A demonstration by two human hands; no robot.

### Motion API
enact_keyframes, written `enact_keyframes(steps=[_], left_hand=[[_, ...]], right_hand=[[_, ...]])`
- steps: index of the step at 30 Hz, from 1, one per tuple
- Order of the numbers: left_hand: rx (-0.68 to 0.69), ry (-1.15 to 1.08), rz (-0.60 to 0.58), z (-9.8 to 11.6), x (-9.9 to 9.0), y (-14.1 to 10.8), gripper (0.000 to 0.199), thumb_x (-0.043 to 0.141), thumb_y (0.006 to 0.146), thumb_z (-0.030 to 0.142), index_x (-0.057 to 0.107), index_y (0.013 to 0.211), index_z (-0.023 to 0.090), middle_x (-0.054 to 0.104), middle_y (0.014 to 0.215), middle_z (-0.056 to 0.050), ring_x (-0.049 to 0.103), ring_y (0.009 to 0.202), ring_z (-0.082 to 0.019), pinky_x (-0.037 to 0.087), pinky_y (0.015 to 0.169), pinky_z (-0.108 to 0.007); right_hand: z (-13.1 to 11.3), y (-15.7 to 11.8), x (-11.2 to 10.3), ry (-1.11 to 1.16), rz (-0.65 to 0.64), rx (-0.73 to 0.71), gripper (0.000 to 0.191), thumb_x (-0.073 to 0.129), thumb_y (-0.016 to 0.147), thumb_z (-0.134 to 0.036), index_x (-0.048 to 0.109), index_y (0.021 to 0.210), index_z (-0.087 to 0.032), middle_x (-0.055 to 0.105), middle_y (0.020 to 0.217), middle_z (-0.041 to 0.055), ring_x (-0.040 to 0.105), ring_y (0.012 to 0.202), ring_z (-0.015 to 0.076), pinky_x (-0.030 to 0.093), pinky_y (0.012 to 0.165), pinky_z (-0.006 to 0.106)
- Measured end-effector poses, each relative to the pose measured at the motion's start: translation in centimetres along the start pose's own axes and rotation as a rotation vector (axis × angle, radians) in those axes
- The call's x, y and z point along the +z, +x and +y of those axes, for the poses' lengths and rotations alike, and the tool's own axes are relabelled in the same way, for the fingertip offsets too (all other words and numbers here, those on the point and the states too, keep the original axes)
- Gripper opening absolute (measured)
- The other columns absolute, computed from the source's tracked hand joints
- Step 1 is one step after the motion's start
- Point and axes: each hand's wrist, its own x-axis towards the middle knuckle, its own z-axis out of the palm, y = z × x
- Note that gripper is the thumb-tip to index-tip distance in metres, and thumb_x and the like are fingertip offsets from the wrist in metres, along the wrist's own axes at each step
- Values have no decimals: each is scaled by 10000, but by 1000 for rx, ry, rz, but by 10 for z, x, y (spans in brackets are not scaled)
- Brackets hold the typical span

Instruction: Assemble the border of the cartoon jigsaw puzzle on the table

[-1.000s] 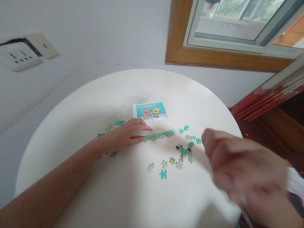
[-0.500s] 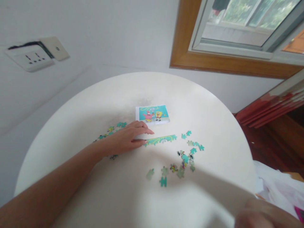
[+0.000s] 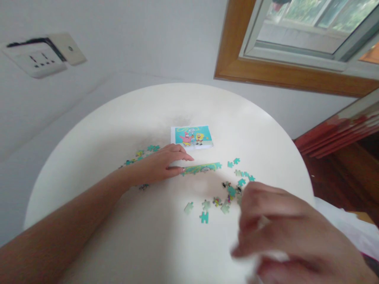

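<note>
My left hand (image 3: 168, 161) rests on the table, its fingers apart, with the thumb at the left end of a joined strip of puzzle pieces (image 3: 204, 168). My right hand (image 3: 275, 225) is raised over the right front of the table, blurred by motion; whether it holds anything cannot be made out. Loose teal and pale pieces (image 3: 231, 191) lie between my hands, several partly behind the right one. More pieces (image 3: 139, 154) lie beside and behind my left wrist. A cartoon picture box (image 3: 194, 136) sits just beyond my left fingers.
The round white table (image 3: 142, 106) stands against a wall with a socket (image 3: 40, 59) at left. A wood-framed window (image 3: 231, 43) and a red curtain (image 3: 334, 132) are at right. White plastic (image 3: 346, 225) lies beyond the table's right edge.
My right hand has come up from the bottom right corner to over the right side of the table. My left hand stays by the strip. The view has shifted slightly.
</note>
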Motion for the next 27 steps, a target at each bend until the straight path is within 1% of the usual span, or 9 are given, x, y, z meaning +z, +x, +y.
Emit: enact_keyframes(steps=[2, 3, 5, 8, 12, 17, 23, 25, 27], left_hand=[[1, 10, -1, -1, 1, 0, 332, 523, 942, 276, 608, 1257, 214, 600, 1230, -78, 527, 1194, -240, 365, 1078, -368], [3, 12, 0, -1, 1, 0, 334, 522, 944, 275, 605, 1261, 215, 599, 1233, -79, 526, 1195, -241, 366, 1079, -371], [14, 11, 8, -1, 2, 0, 332, 525, 944, 273, 604, 1260, 211, 600, 1229, -82, 528, 1185, -238, 372, 1075, -372], [20, 14, 15, -2, 3, 0, 331, 527, 943, 265, 607, 1260, 211, 601, 1221, -82, 526, 1184, -232, 370, 1074, -365], [13, 19, 8, -2, 3, 0, 339, 533, 940, 264, 615, 1264, 206, 597, 1232, -82, 525, 1196, -233, 356, 1078, -351], [4, 17, 7, -2, 3, 0, 336, 538, 934, 261, 620, 1256, 209, 600, 1234, -80, 530, 1197, -242, 359, 1071, -352], [13, 22, 12, -3, 4, 1, 338, 525, 938, 261, 616, 1258, 201, 597, 1230, -81, 525, 1192, -232, 351, 1075, -336], [12, 28, 14, -4, 4, 1, 333, 527, 938, 261, 616, 1255, 209, 598, 1230, -75, 525, 1188, -231, 353, 1071, -334], [15, 34, 15, -4, 5, 1, 333, 527, 937, 258, 614, 1255, 212, 598, 1231, -72, 525, 1187, -228, 353, 1072, -332]], right_hand=[[9, 17, 10, 21, -70, 111, 181, 549, 985, -259, 701, 1082, -271, 682, 961, 53, 615, 932, 175, 466, 865, 321], [13, 23, 16, 13, -120, 133, 148, 572, 970, -239, 705, 1030, -261, 677, 959, 51, 605, 946, 188, 450, 884, 340], [18, 30, 29, 9, -202, 165, 119, 622, 939, -252, 707, 1023, -249, 666, 987, 56, 589, 990, 212, 428, 915, 366], [20, 32, 43, -17, -249, 184, 149, 673, 893, -255, 700, 1037, -231, 651, 1035, 69, 565, 1038, 242, 406, 943, 393], [18, 31, 50, -57, -297, 190, 186, 672, 880, -240, 687, 1063, -208, 636, 1067, 81, 549, 1059, 253, 396, 946, 406], [20, 34, 53, -86, -317, 191, 139, 643, 897, -237, 681, 1024, -197, 629, 1067, 74, 548, 1051, 254, 390, 932, 416], [17, 37, 56, -65, -323, 184, 120, 644, 877, -168, 698, 982, -186, 645, 1038, 72, 572, 1018, 239, 398, 923, 401], [19, 38, 53, -45, -291, 162, 140, 654, 872, -164, 705, 999, -195, 653, 1032, 69, 586, 1002, 229, 407, 917, 392], [26, 37, 45, 2, -200, 130, 148, 664, 879, -178, 706, 1018, -209, 661, 1018, 63, 599, 984, 213, 424, 901, 369]])
